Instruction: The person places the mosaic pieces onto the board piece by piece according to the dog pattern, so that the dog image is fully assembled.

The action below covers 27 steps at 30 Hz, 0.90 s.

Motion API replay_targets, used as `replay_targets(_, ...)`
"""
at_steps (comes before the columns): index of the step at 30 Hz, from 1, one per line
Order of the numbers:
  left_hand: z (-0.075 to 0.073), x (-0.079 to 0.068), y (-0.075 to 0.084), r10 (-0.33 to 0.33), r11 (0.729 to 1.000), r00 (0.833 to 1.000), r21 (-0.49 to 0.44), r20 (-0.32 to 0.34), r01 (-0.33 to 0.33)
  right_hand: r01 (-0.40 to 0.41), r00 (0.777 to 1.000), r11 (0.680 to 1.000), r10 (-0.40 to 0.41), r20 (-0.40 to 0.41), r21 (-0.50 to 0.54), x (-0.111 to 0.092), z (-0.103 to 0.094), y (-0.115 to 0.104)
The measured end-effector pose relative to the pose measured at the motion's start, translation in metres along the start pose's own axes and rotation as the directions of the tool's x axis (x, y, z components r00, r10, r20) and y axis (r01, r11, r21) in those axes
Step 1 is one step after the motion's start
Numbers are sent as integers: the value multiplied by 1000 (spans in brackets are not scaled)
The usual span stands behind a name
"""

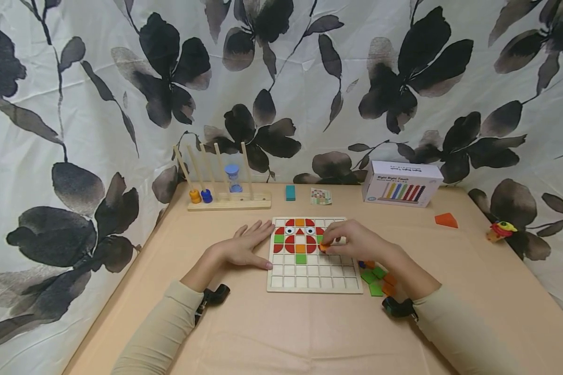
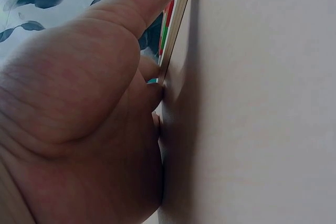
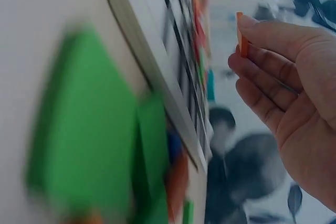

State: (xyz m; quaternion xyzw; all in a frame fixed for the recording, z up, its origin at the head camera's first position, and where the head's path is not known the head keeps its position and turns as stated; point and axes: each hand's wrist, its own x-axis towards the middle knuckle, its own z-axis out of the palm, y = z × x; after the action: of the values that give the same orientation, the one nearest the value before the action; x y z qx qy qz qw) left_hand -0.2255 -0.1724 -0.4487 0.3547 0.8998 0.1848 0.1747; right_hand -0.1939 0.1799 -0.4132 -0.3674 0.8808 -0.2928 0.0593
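Note:
A white grid board [image 1: 309, 284] lies on the table, its upper rows set with red, green and orange tiles and two eye-like pieces. My left hand [image 1: 244, 249] lies along the board's left side, fingers stretched out, with the thumb touching the edge; in the left wrist view the palm hides part of the board. Over the board's right half, my right hand [image 1: 356, 240] pinches an orange tile [image 3: 242, 35] between thumb and fingers, and the right wrist view shows it edge-on. Loose green tiles [image 1: 376, 289] and orange tiles [image 1: 388, 288] lie beside the board's lower right corner.
Behind the board are a wooden peg stand [image 1: 230, 204] with beads, a blue sand timer [image 1: 233, 179], a teal block [image 1: 290, 192] and a picture card [image 1: 321, 196]. Farther right stand a white box [image 1: 401, 185], an orange piece [image 1: 446, 220] and a small colourful toy [image 1: 500, 230].

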Motion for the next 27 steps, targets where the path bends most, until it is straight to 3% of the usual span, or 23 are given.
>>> replay_targets(4, 0, 1, -1, -3, 1000, 1000, -1, -2, 3, 56, 998, 997, -55, 36, -53, 14, 16, -10)
replay_targets(10, 0, 1, -2, -3, 1000, 1000, -7, -3, 3, 61, 994, 994, -53, 95, -85, 23, 29, -15)
replay_targets(23, 1, 0, -1, -19, 1000, 1000, 2, 1, 19, 76, 990, 987, -58, 126, -142, 23, 34, -14)
replay_targets(27, 1, 0, 1, -21, 1000, 1000, 8, 7, 21, 55, 990, 992, -39, 138, -113, 18, 30, -14)
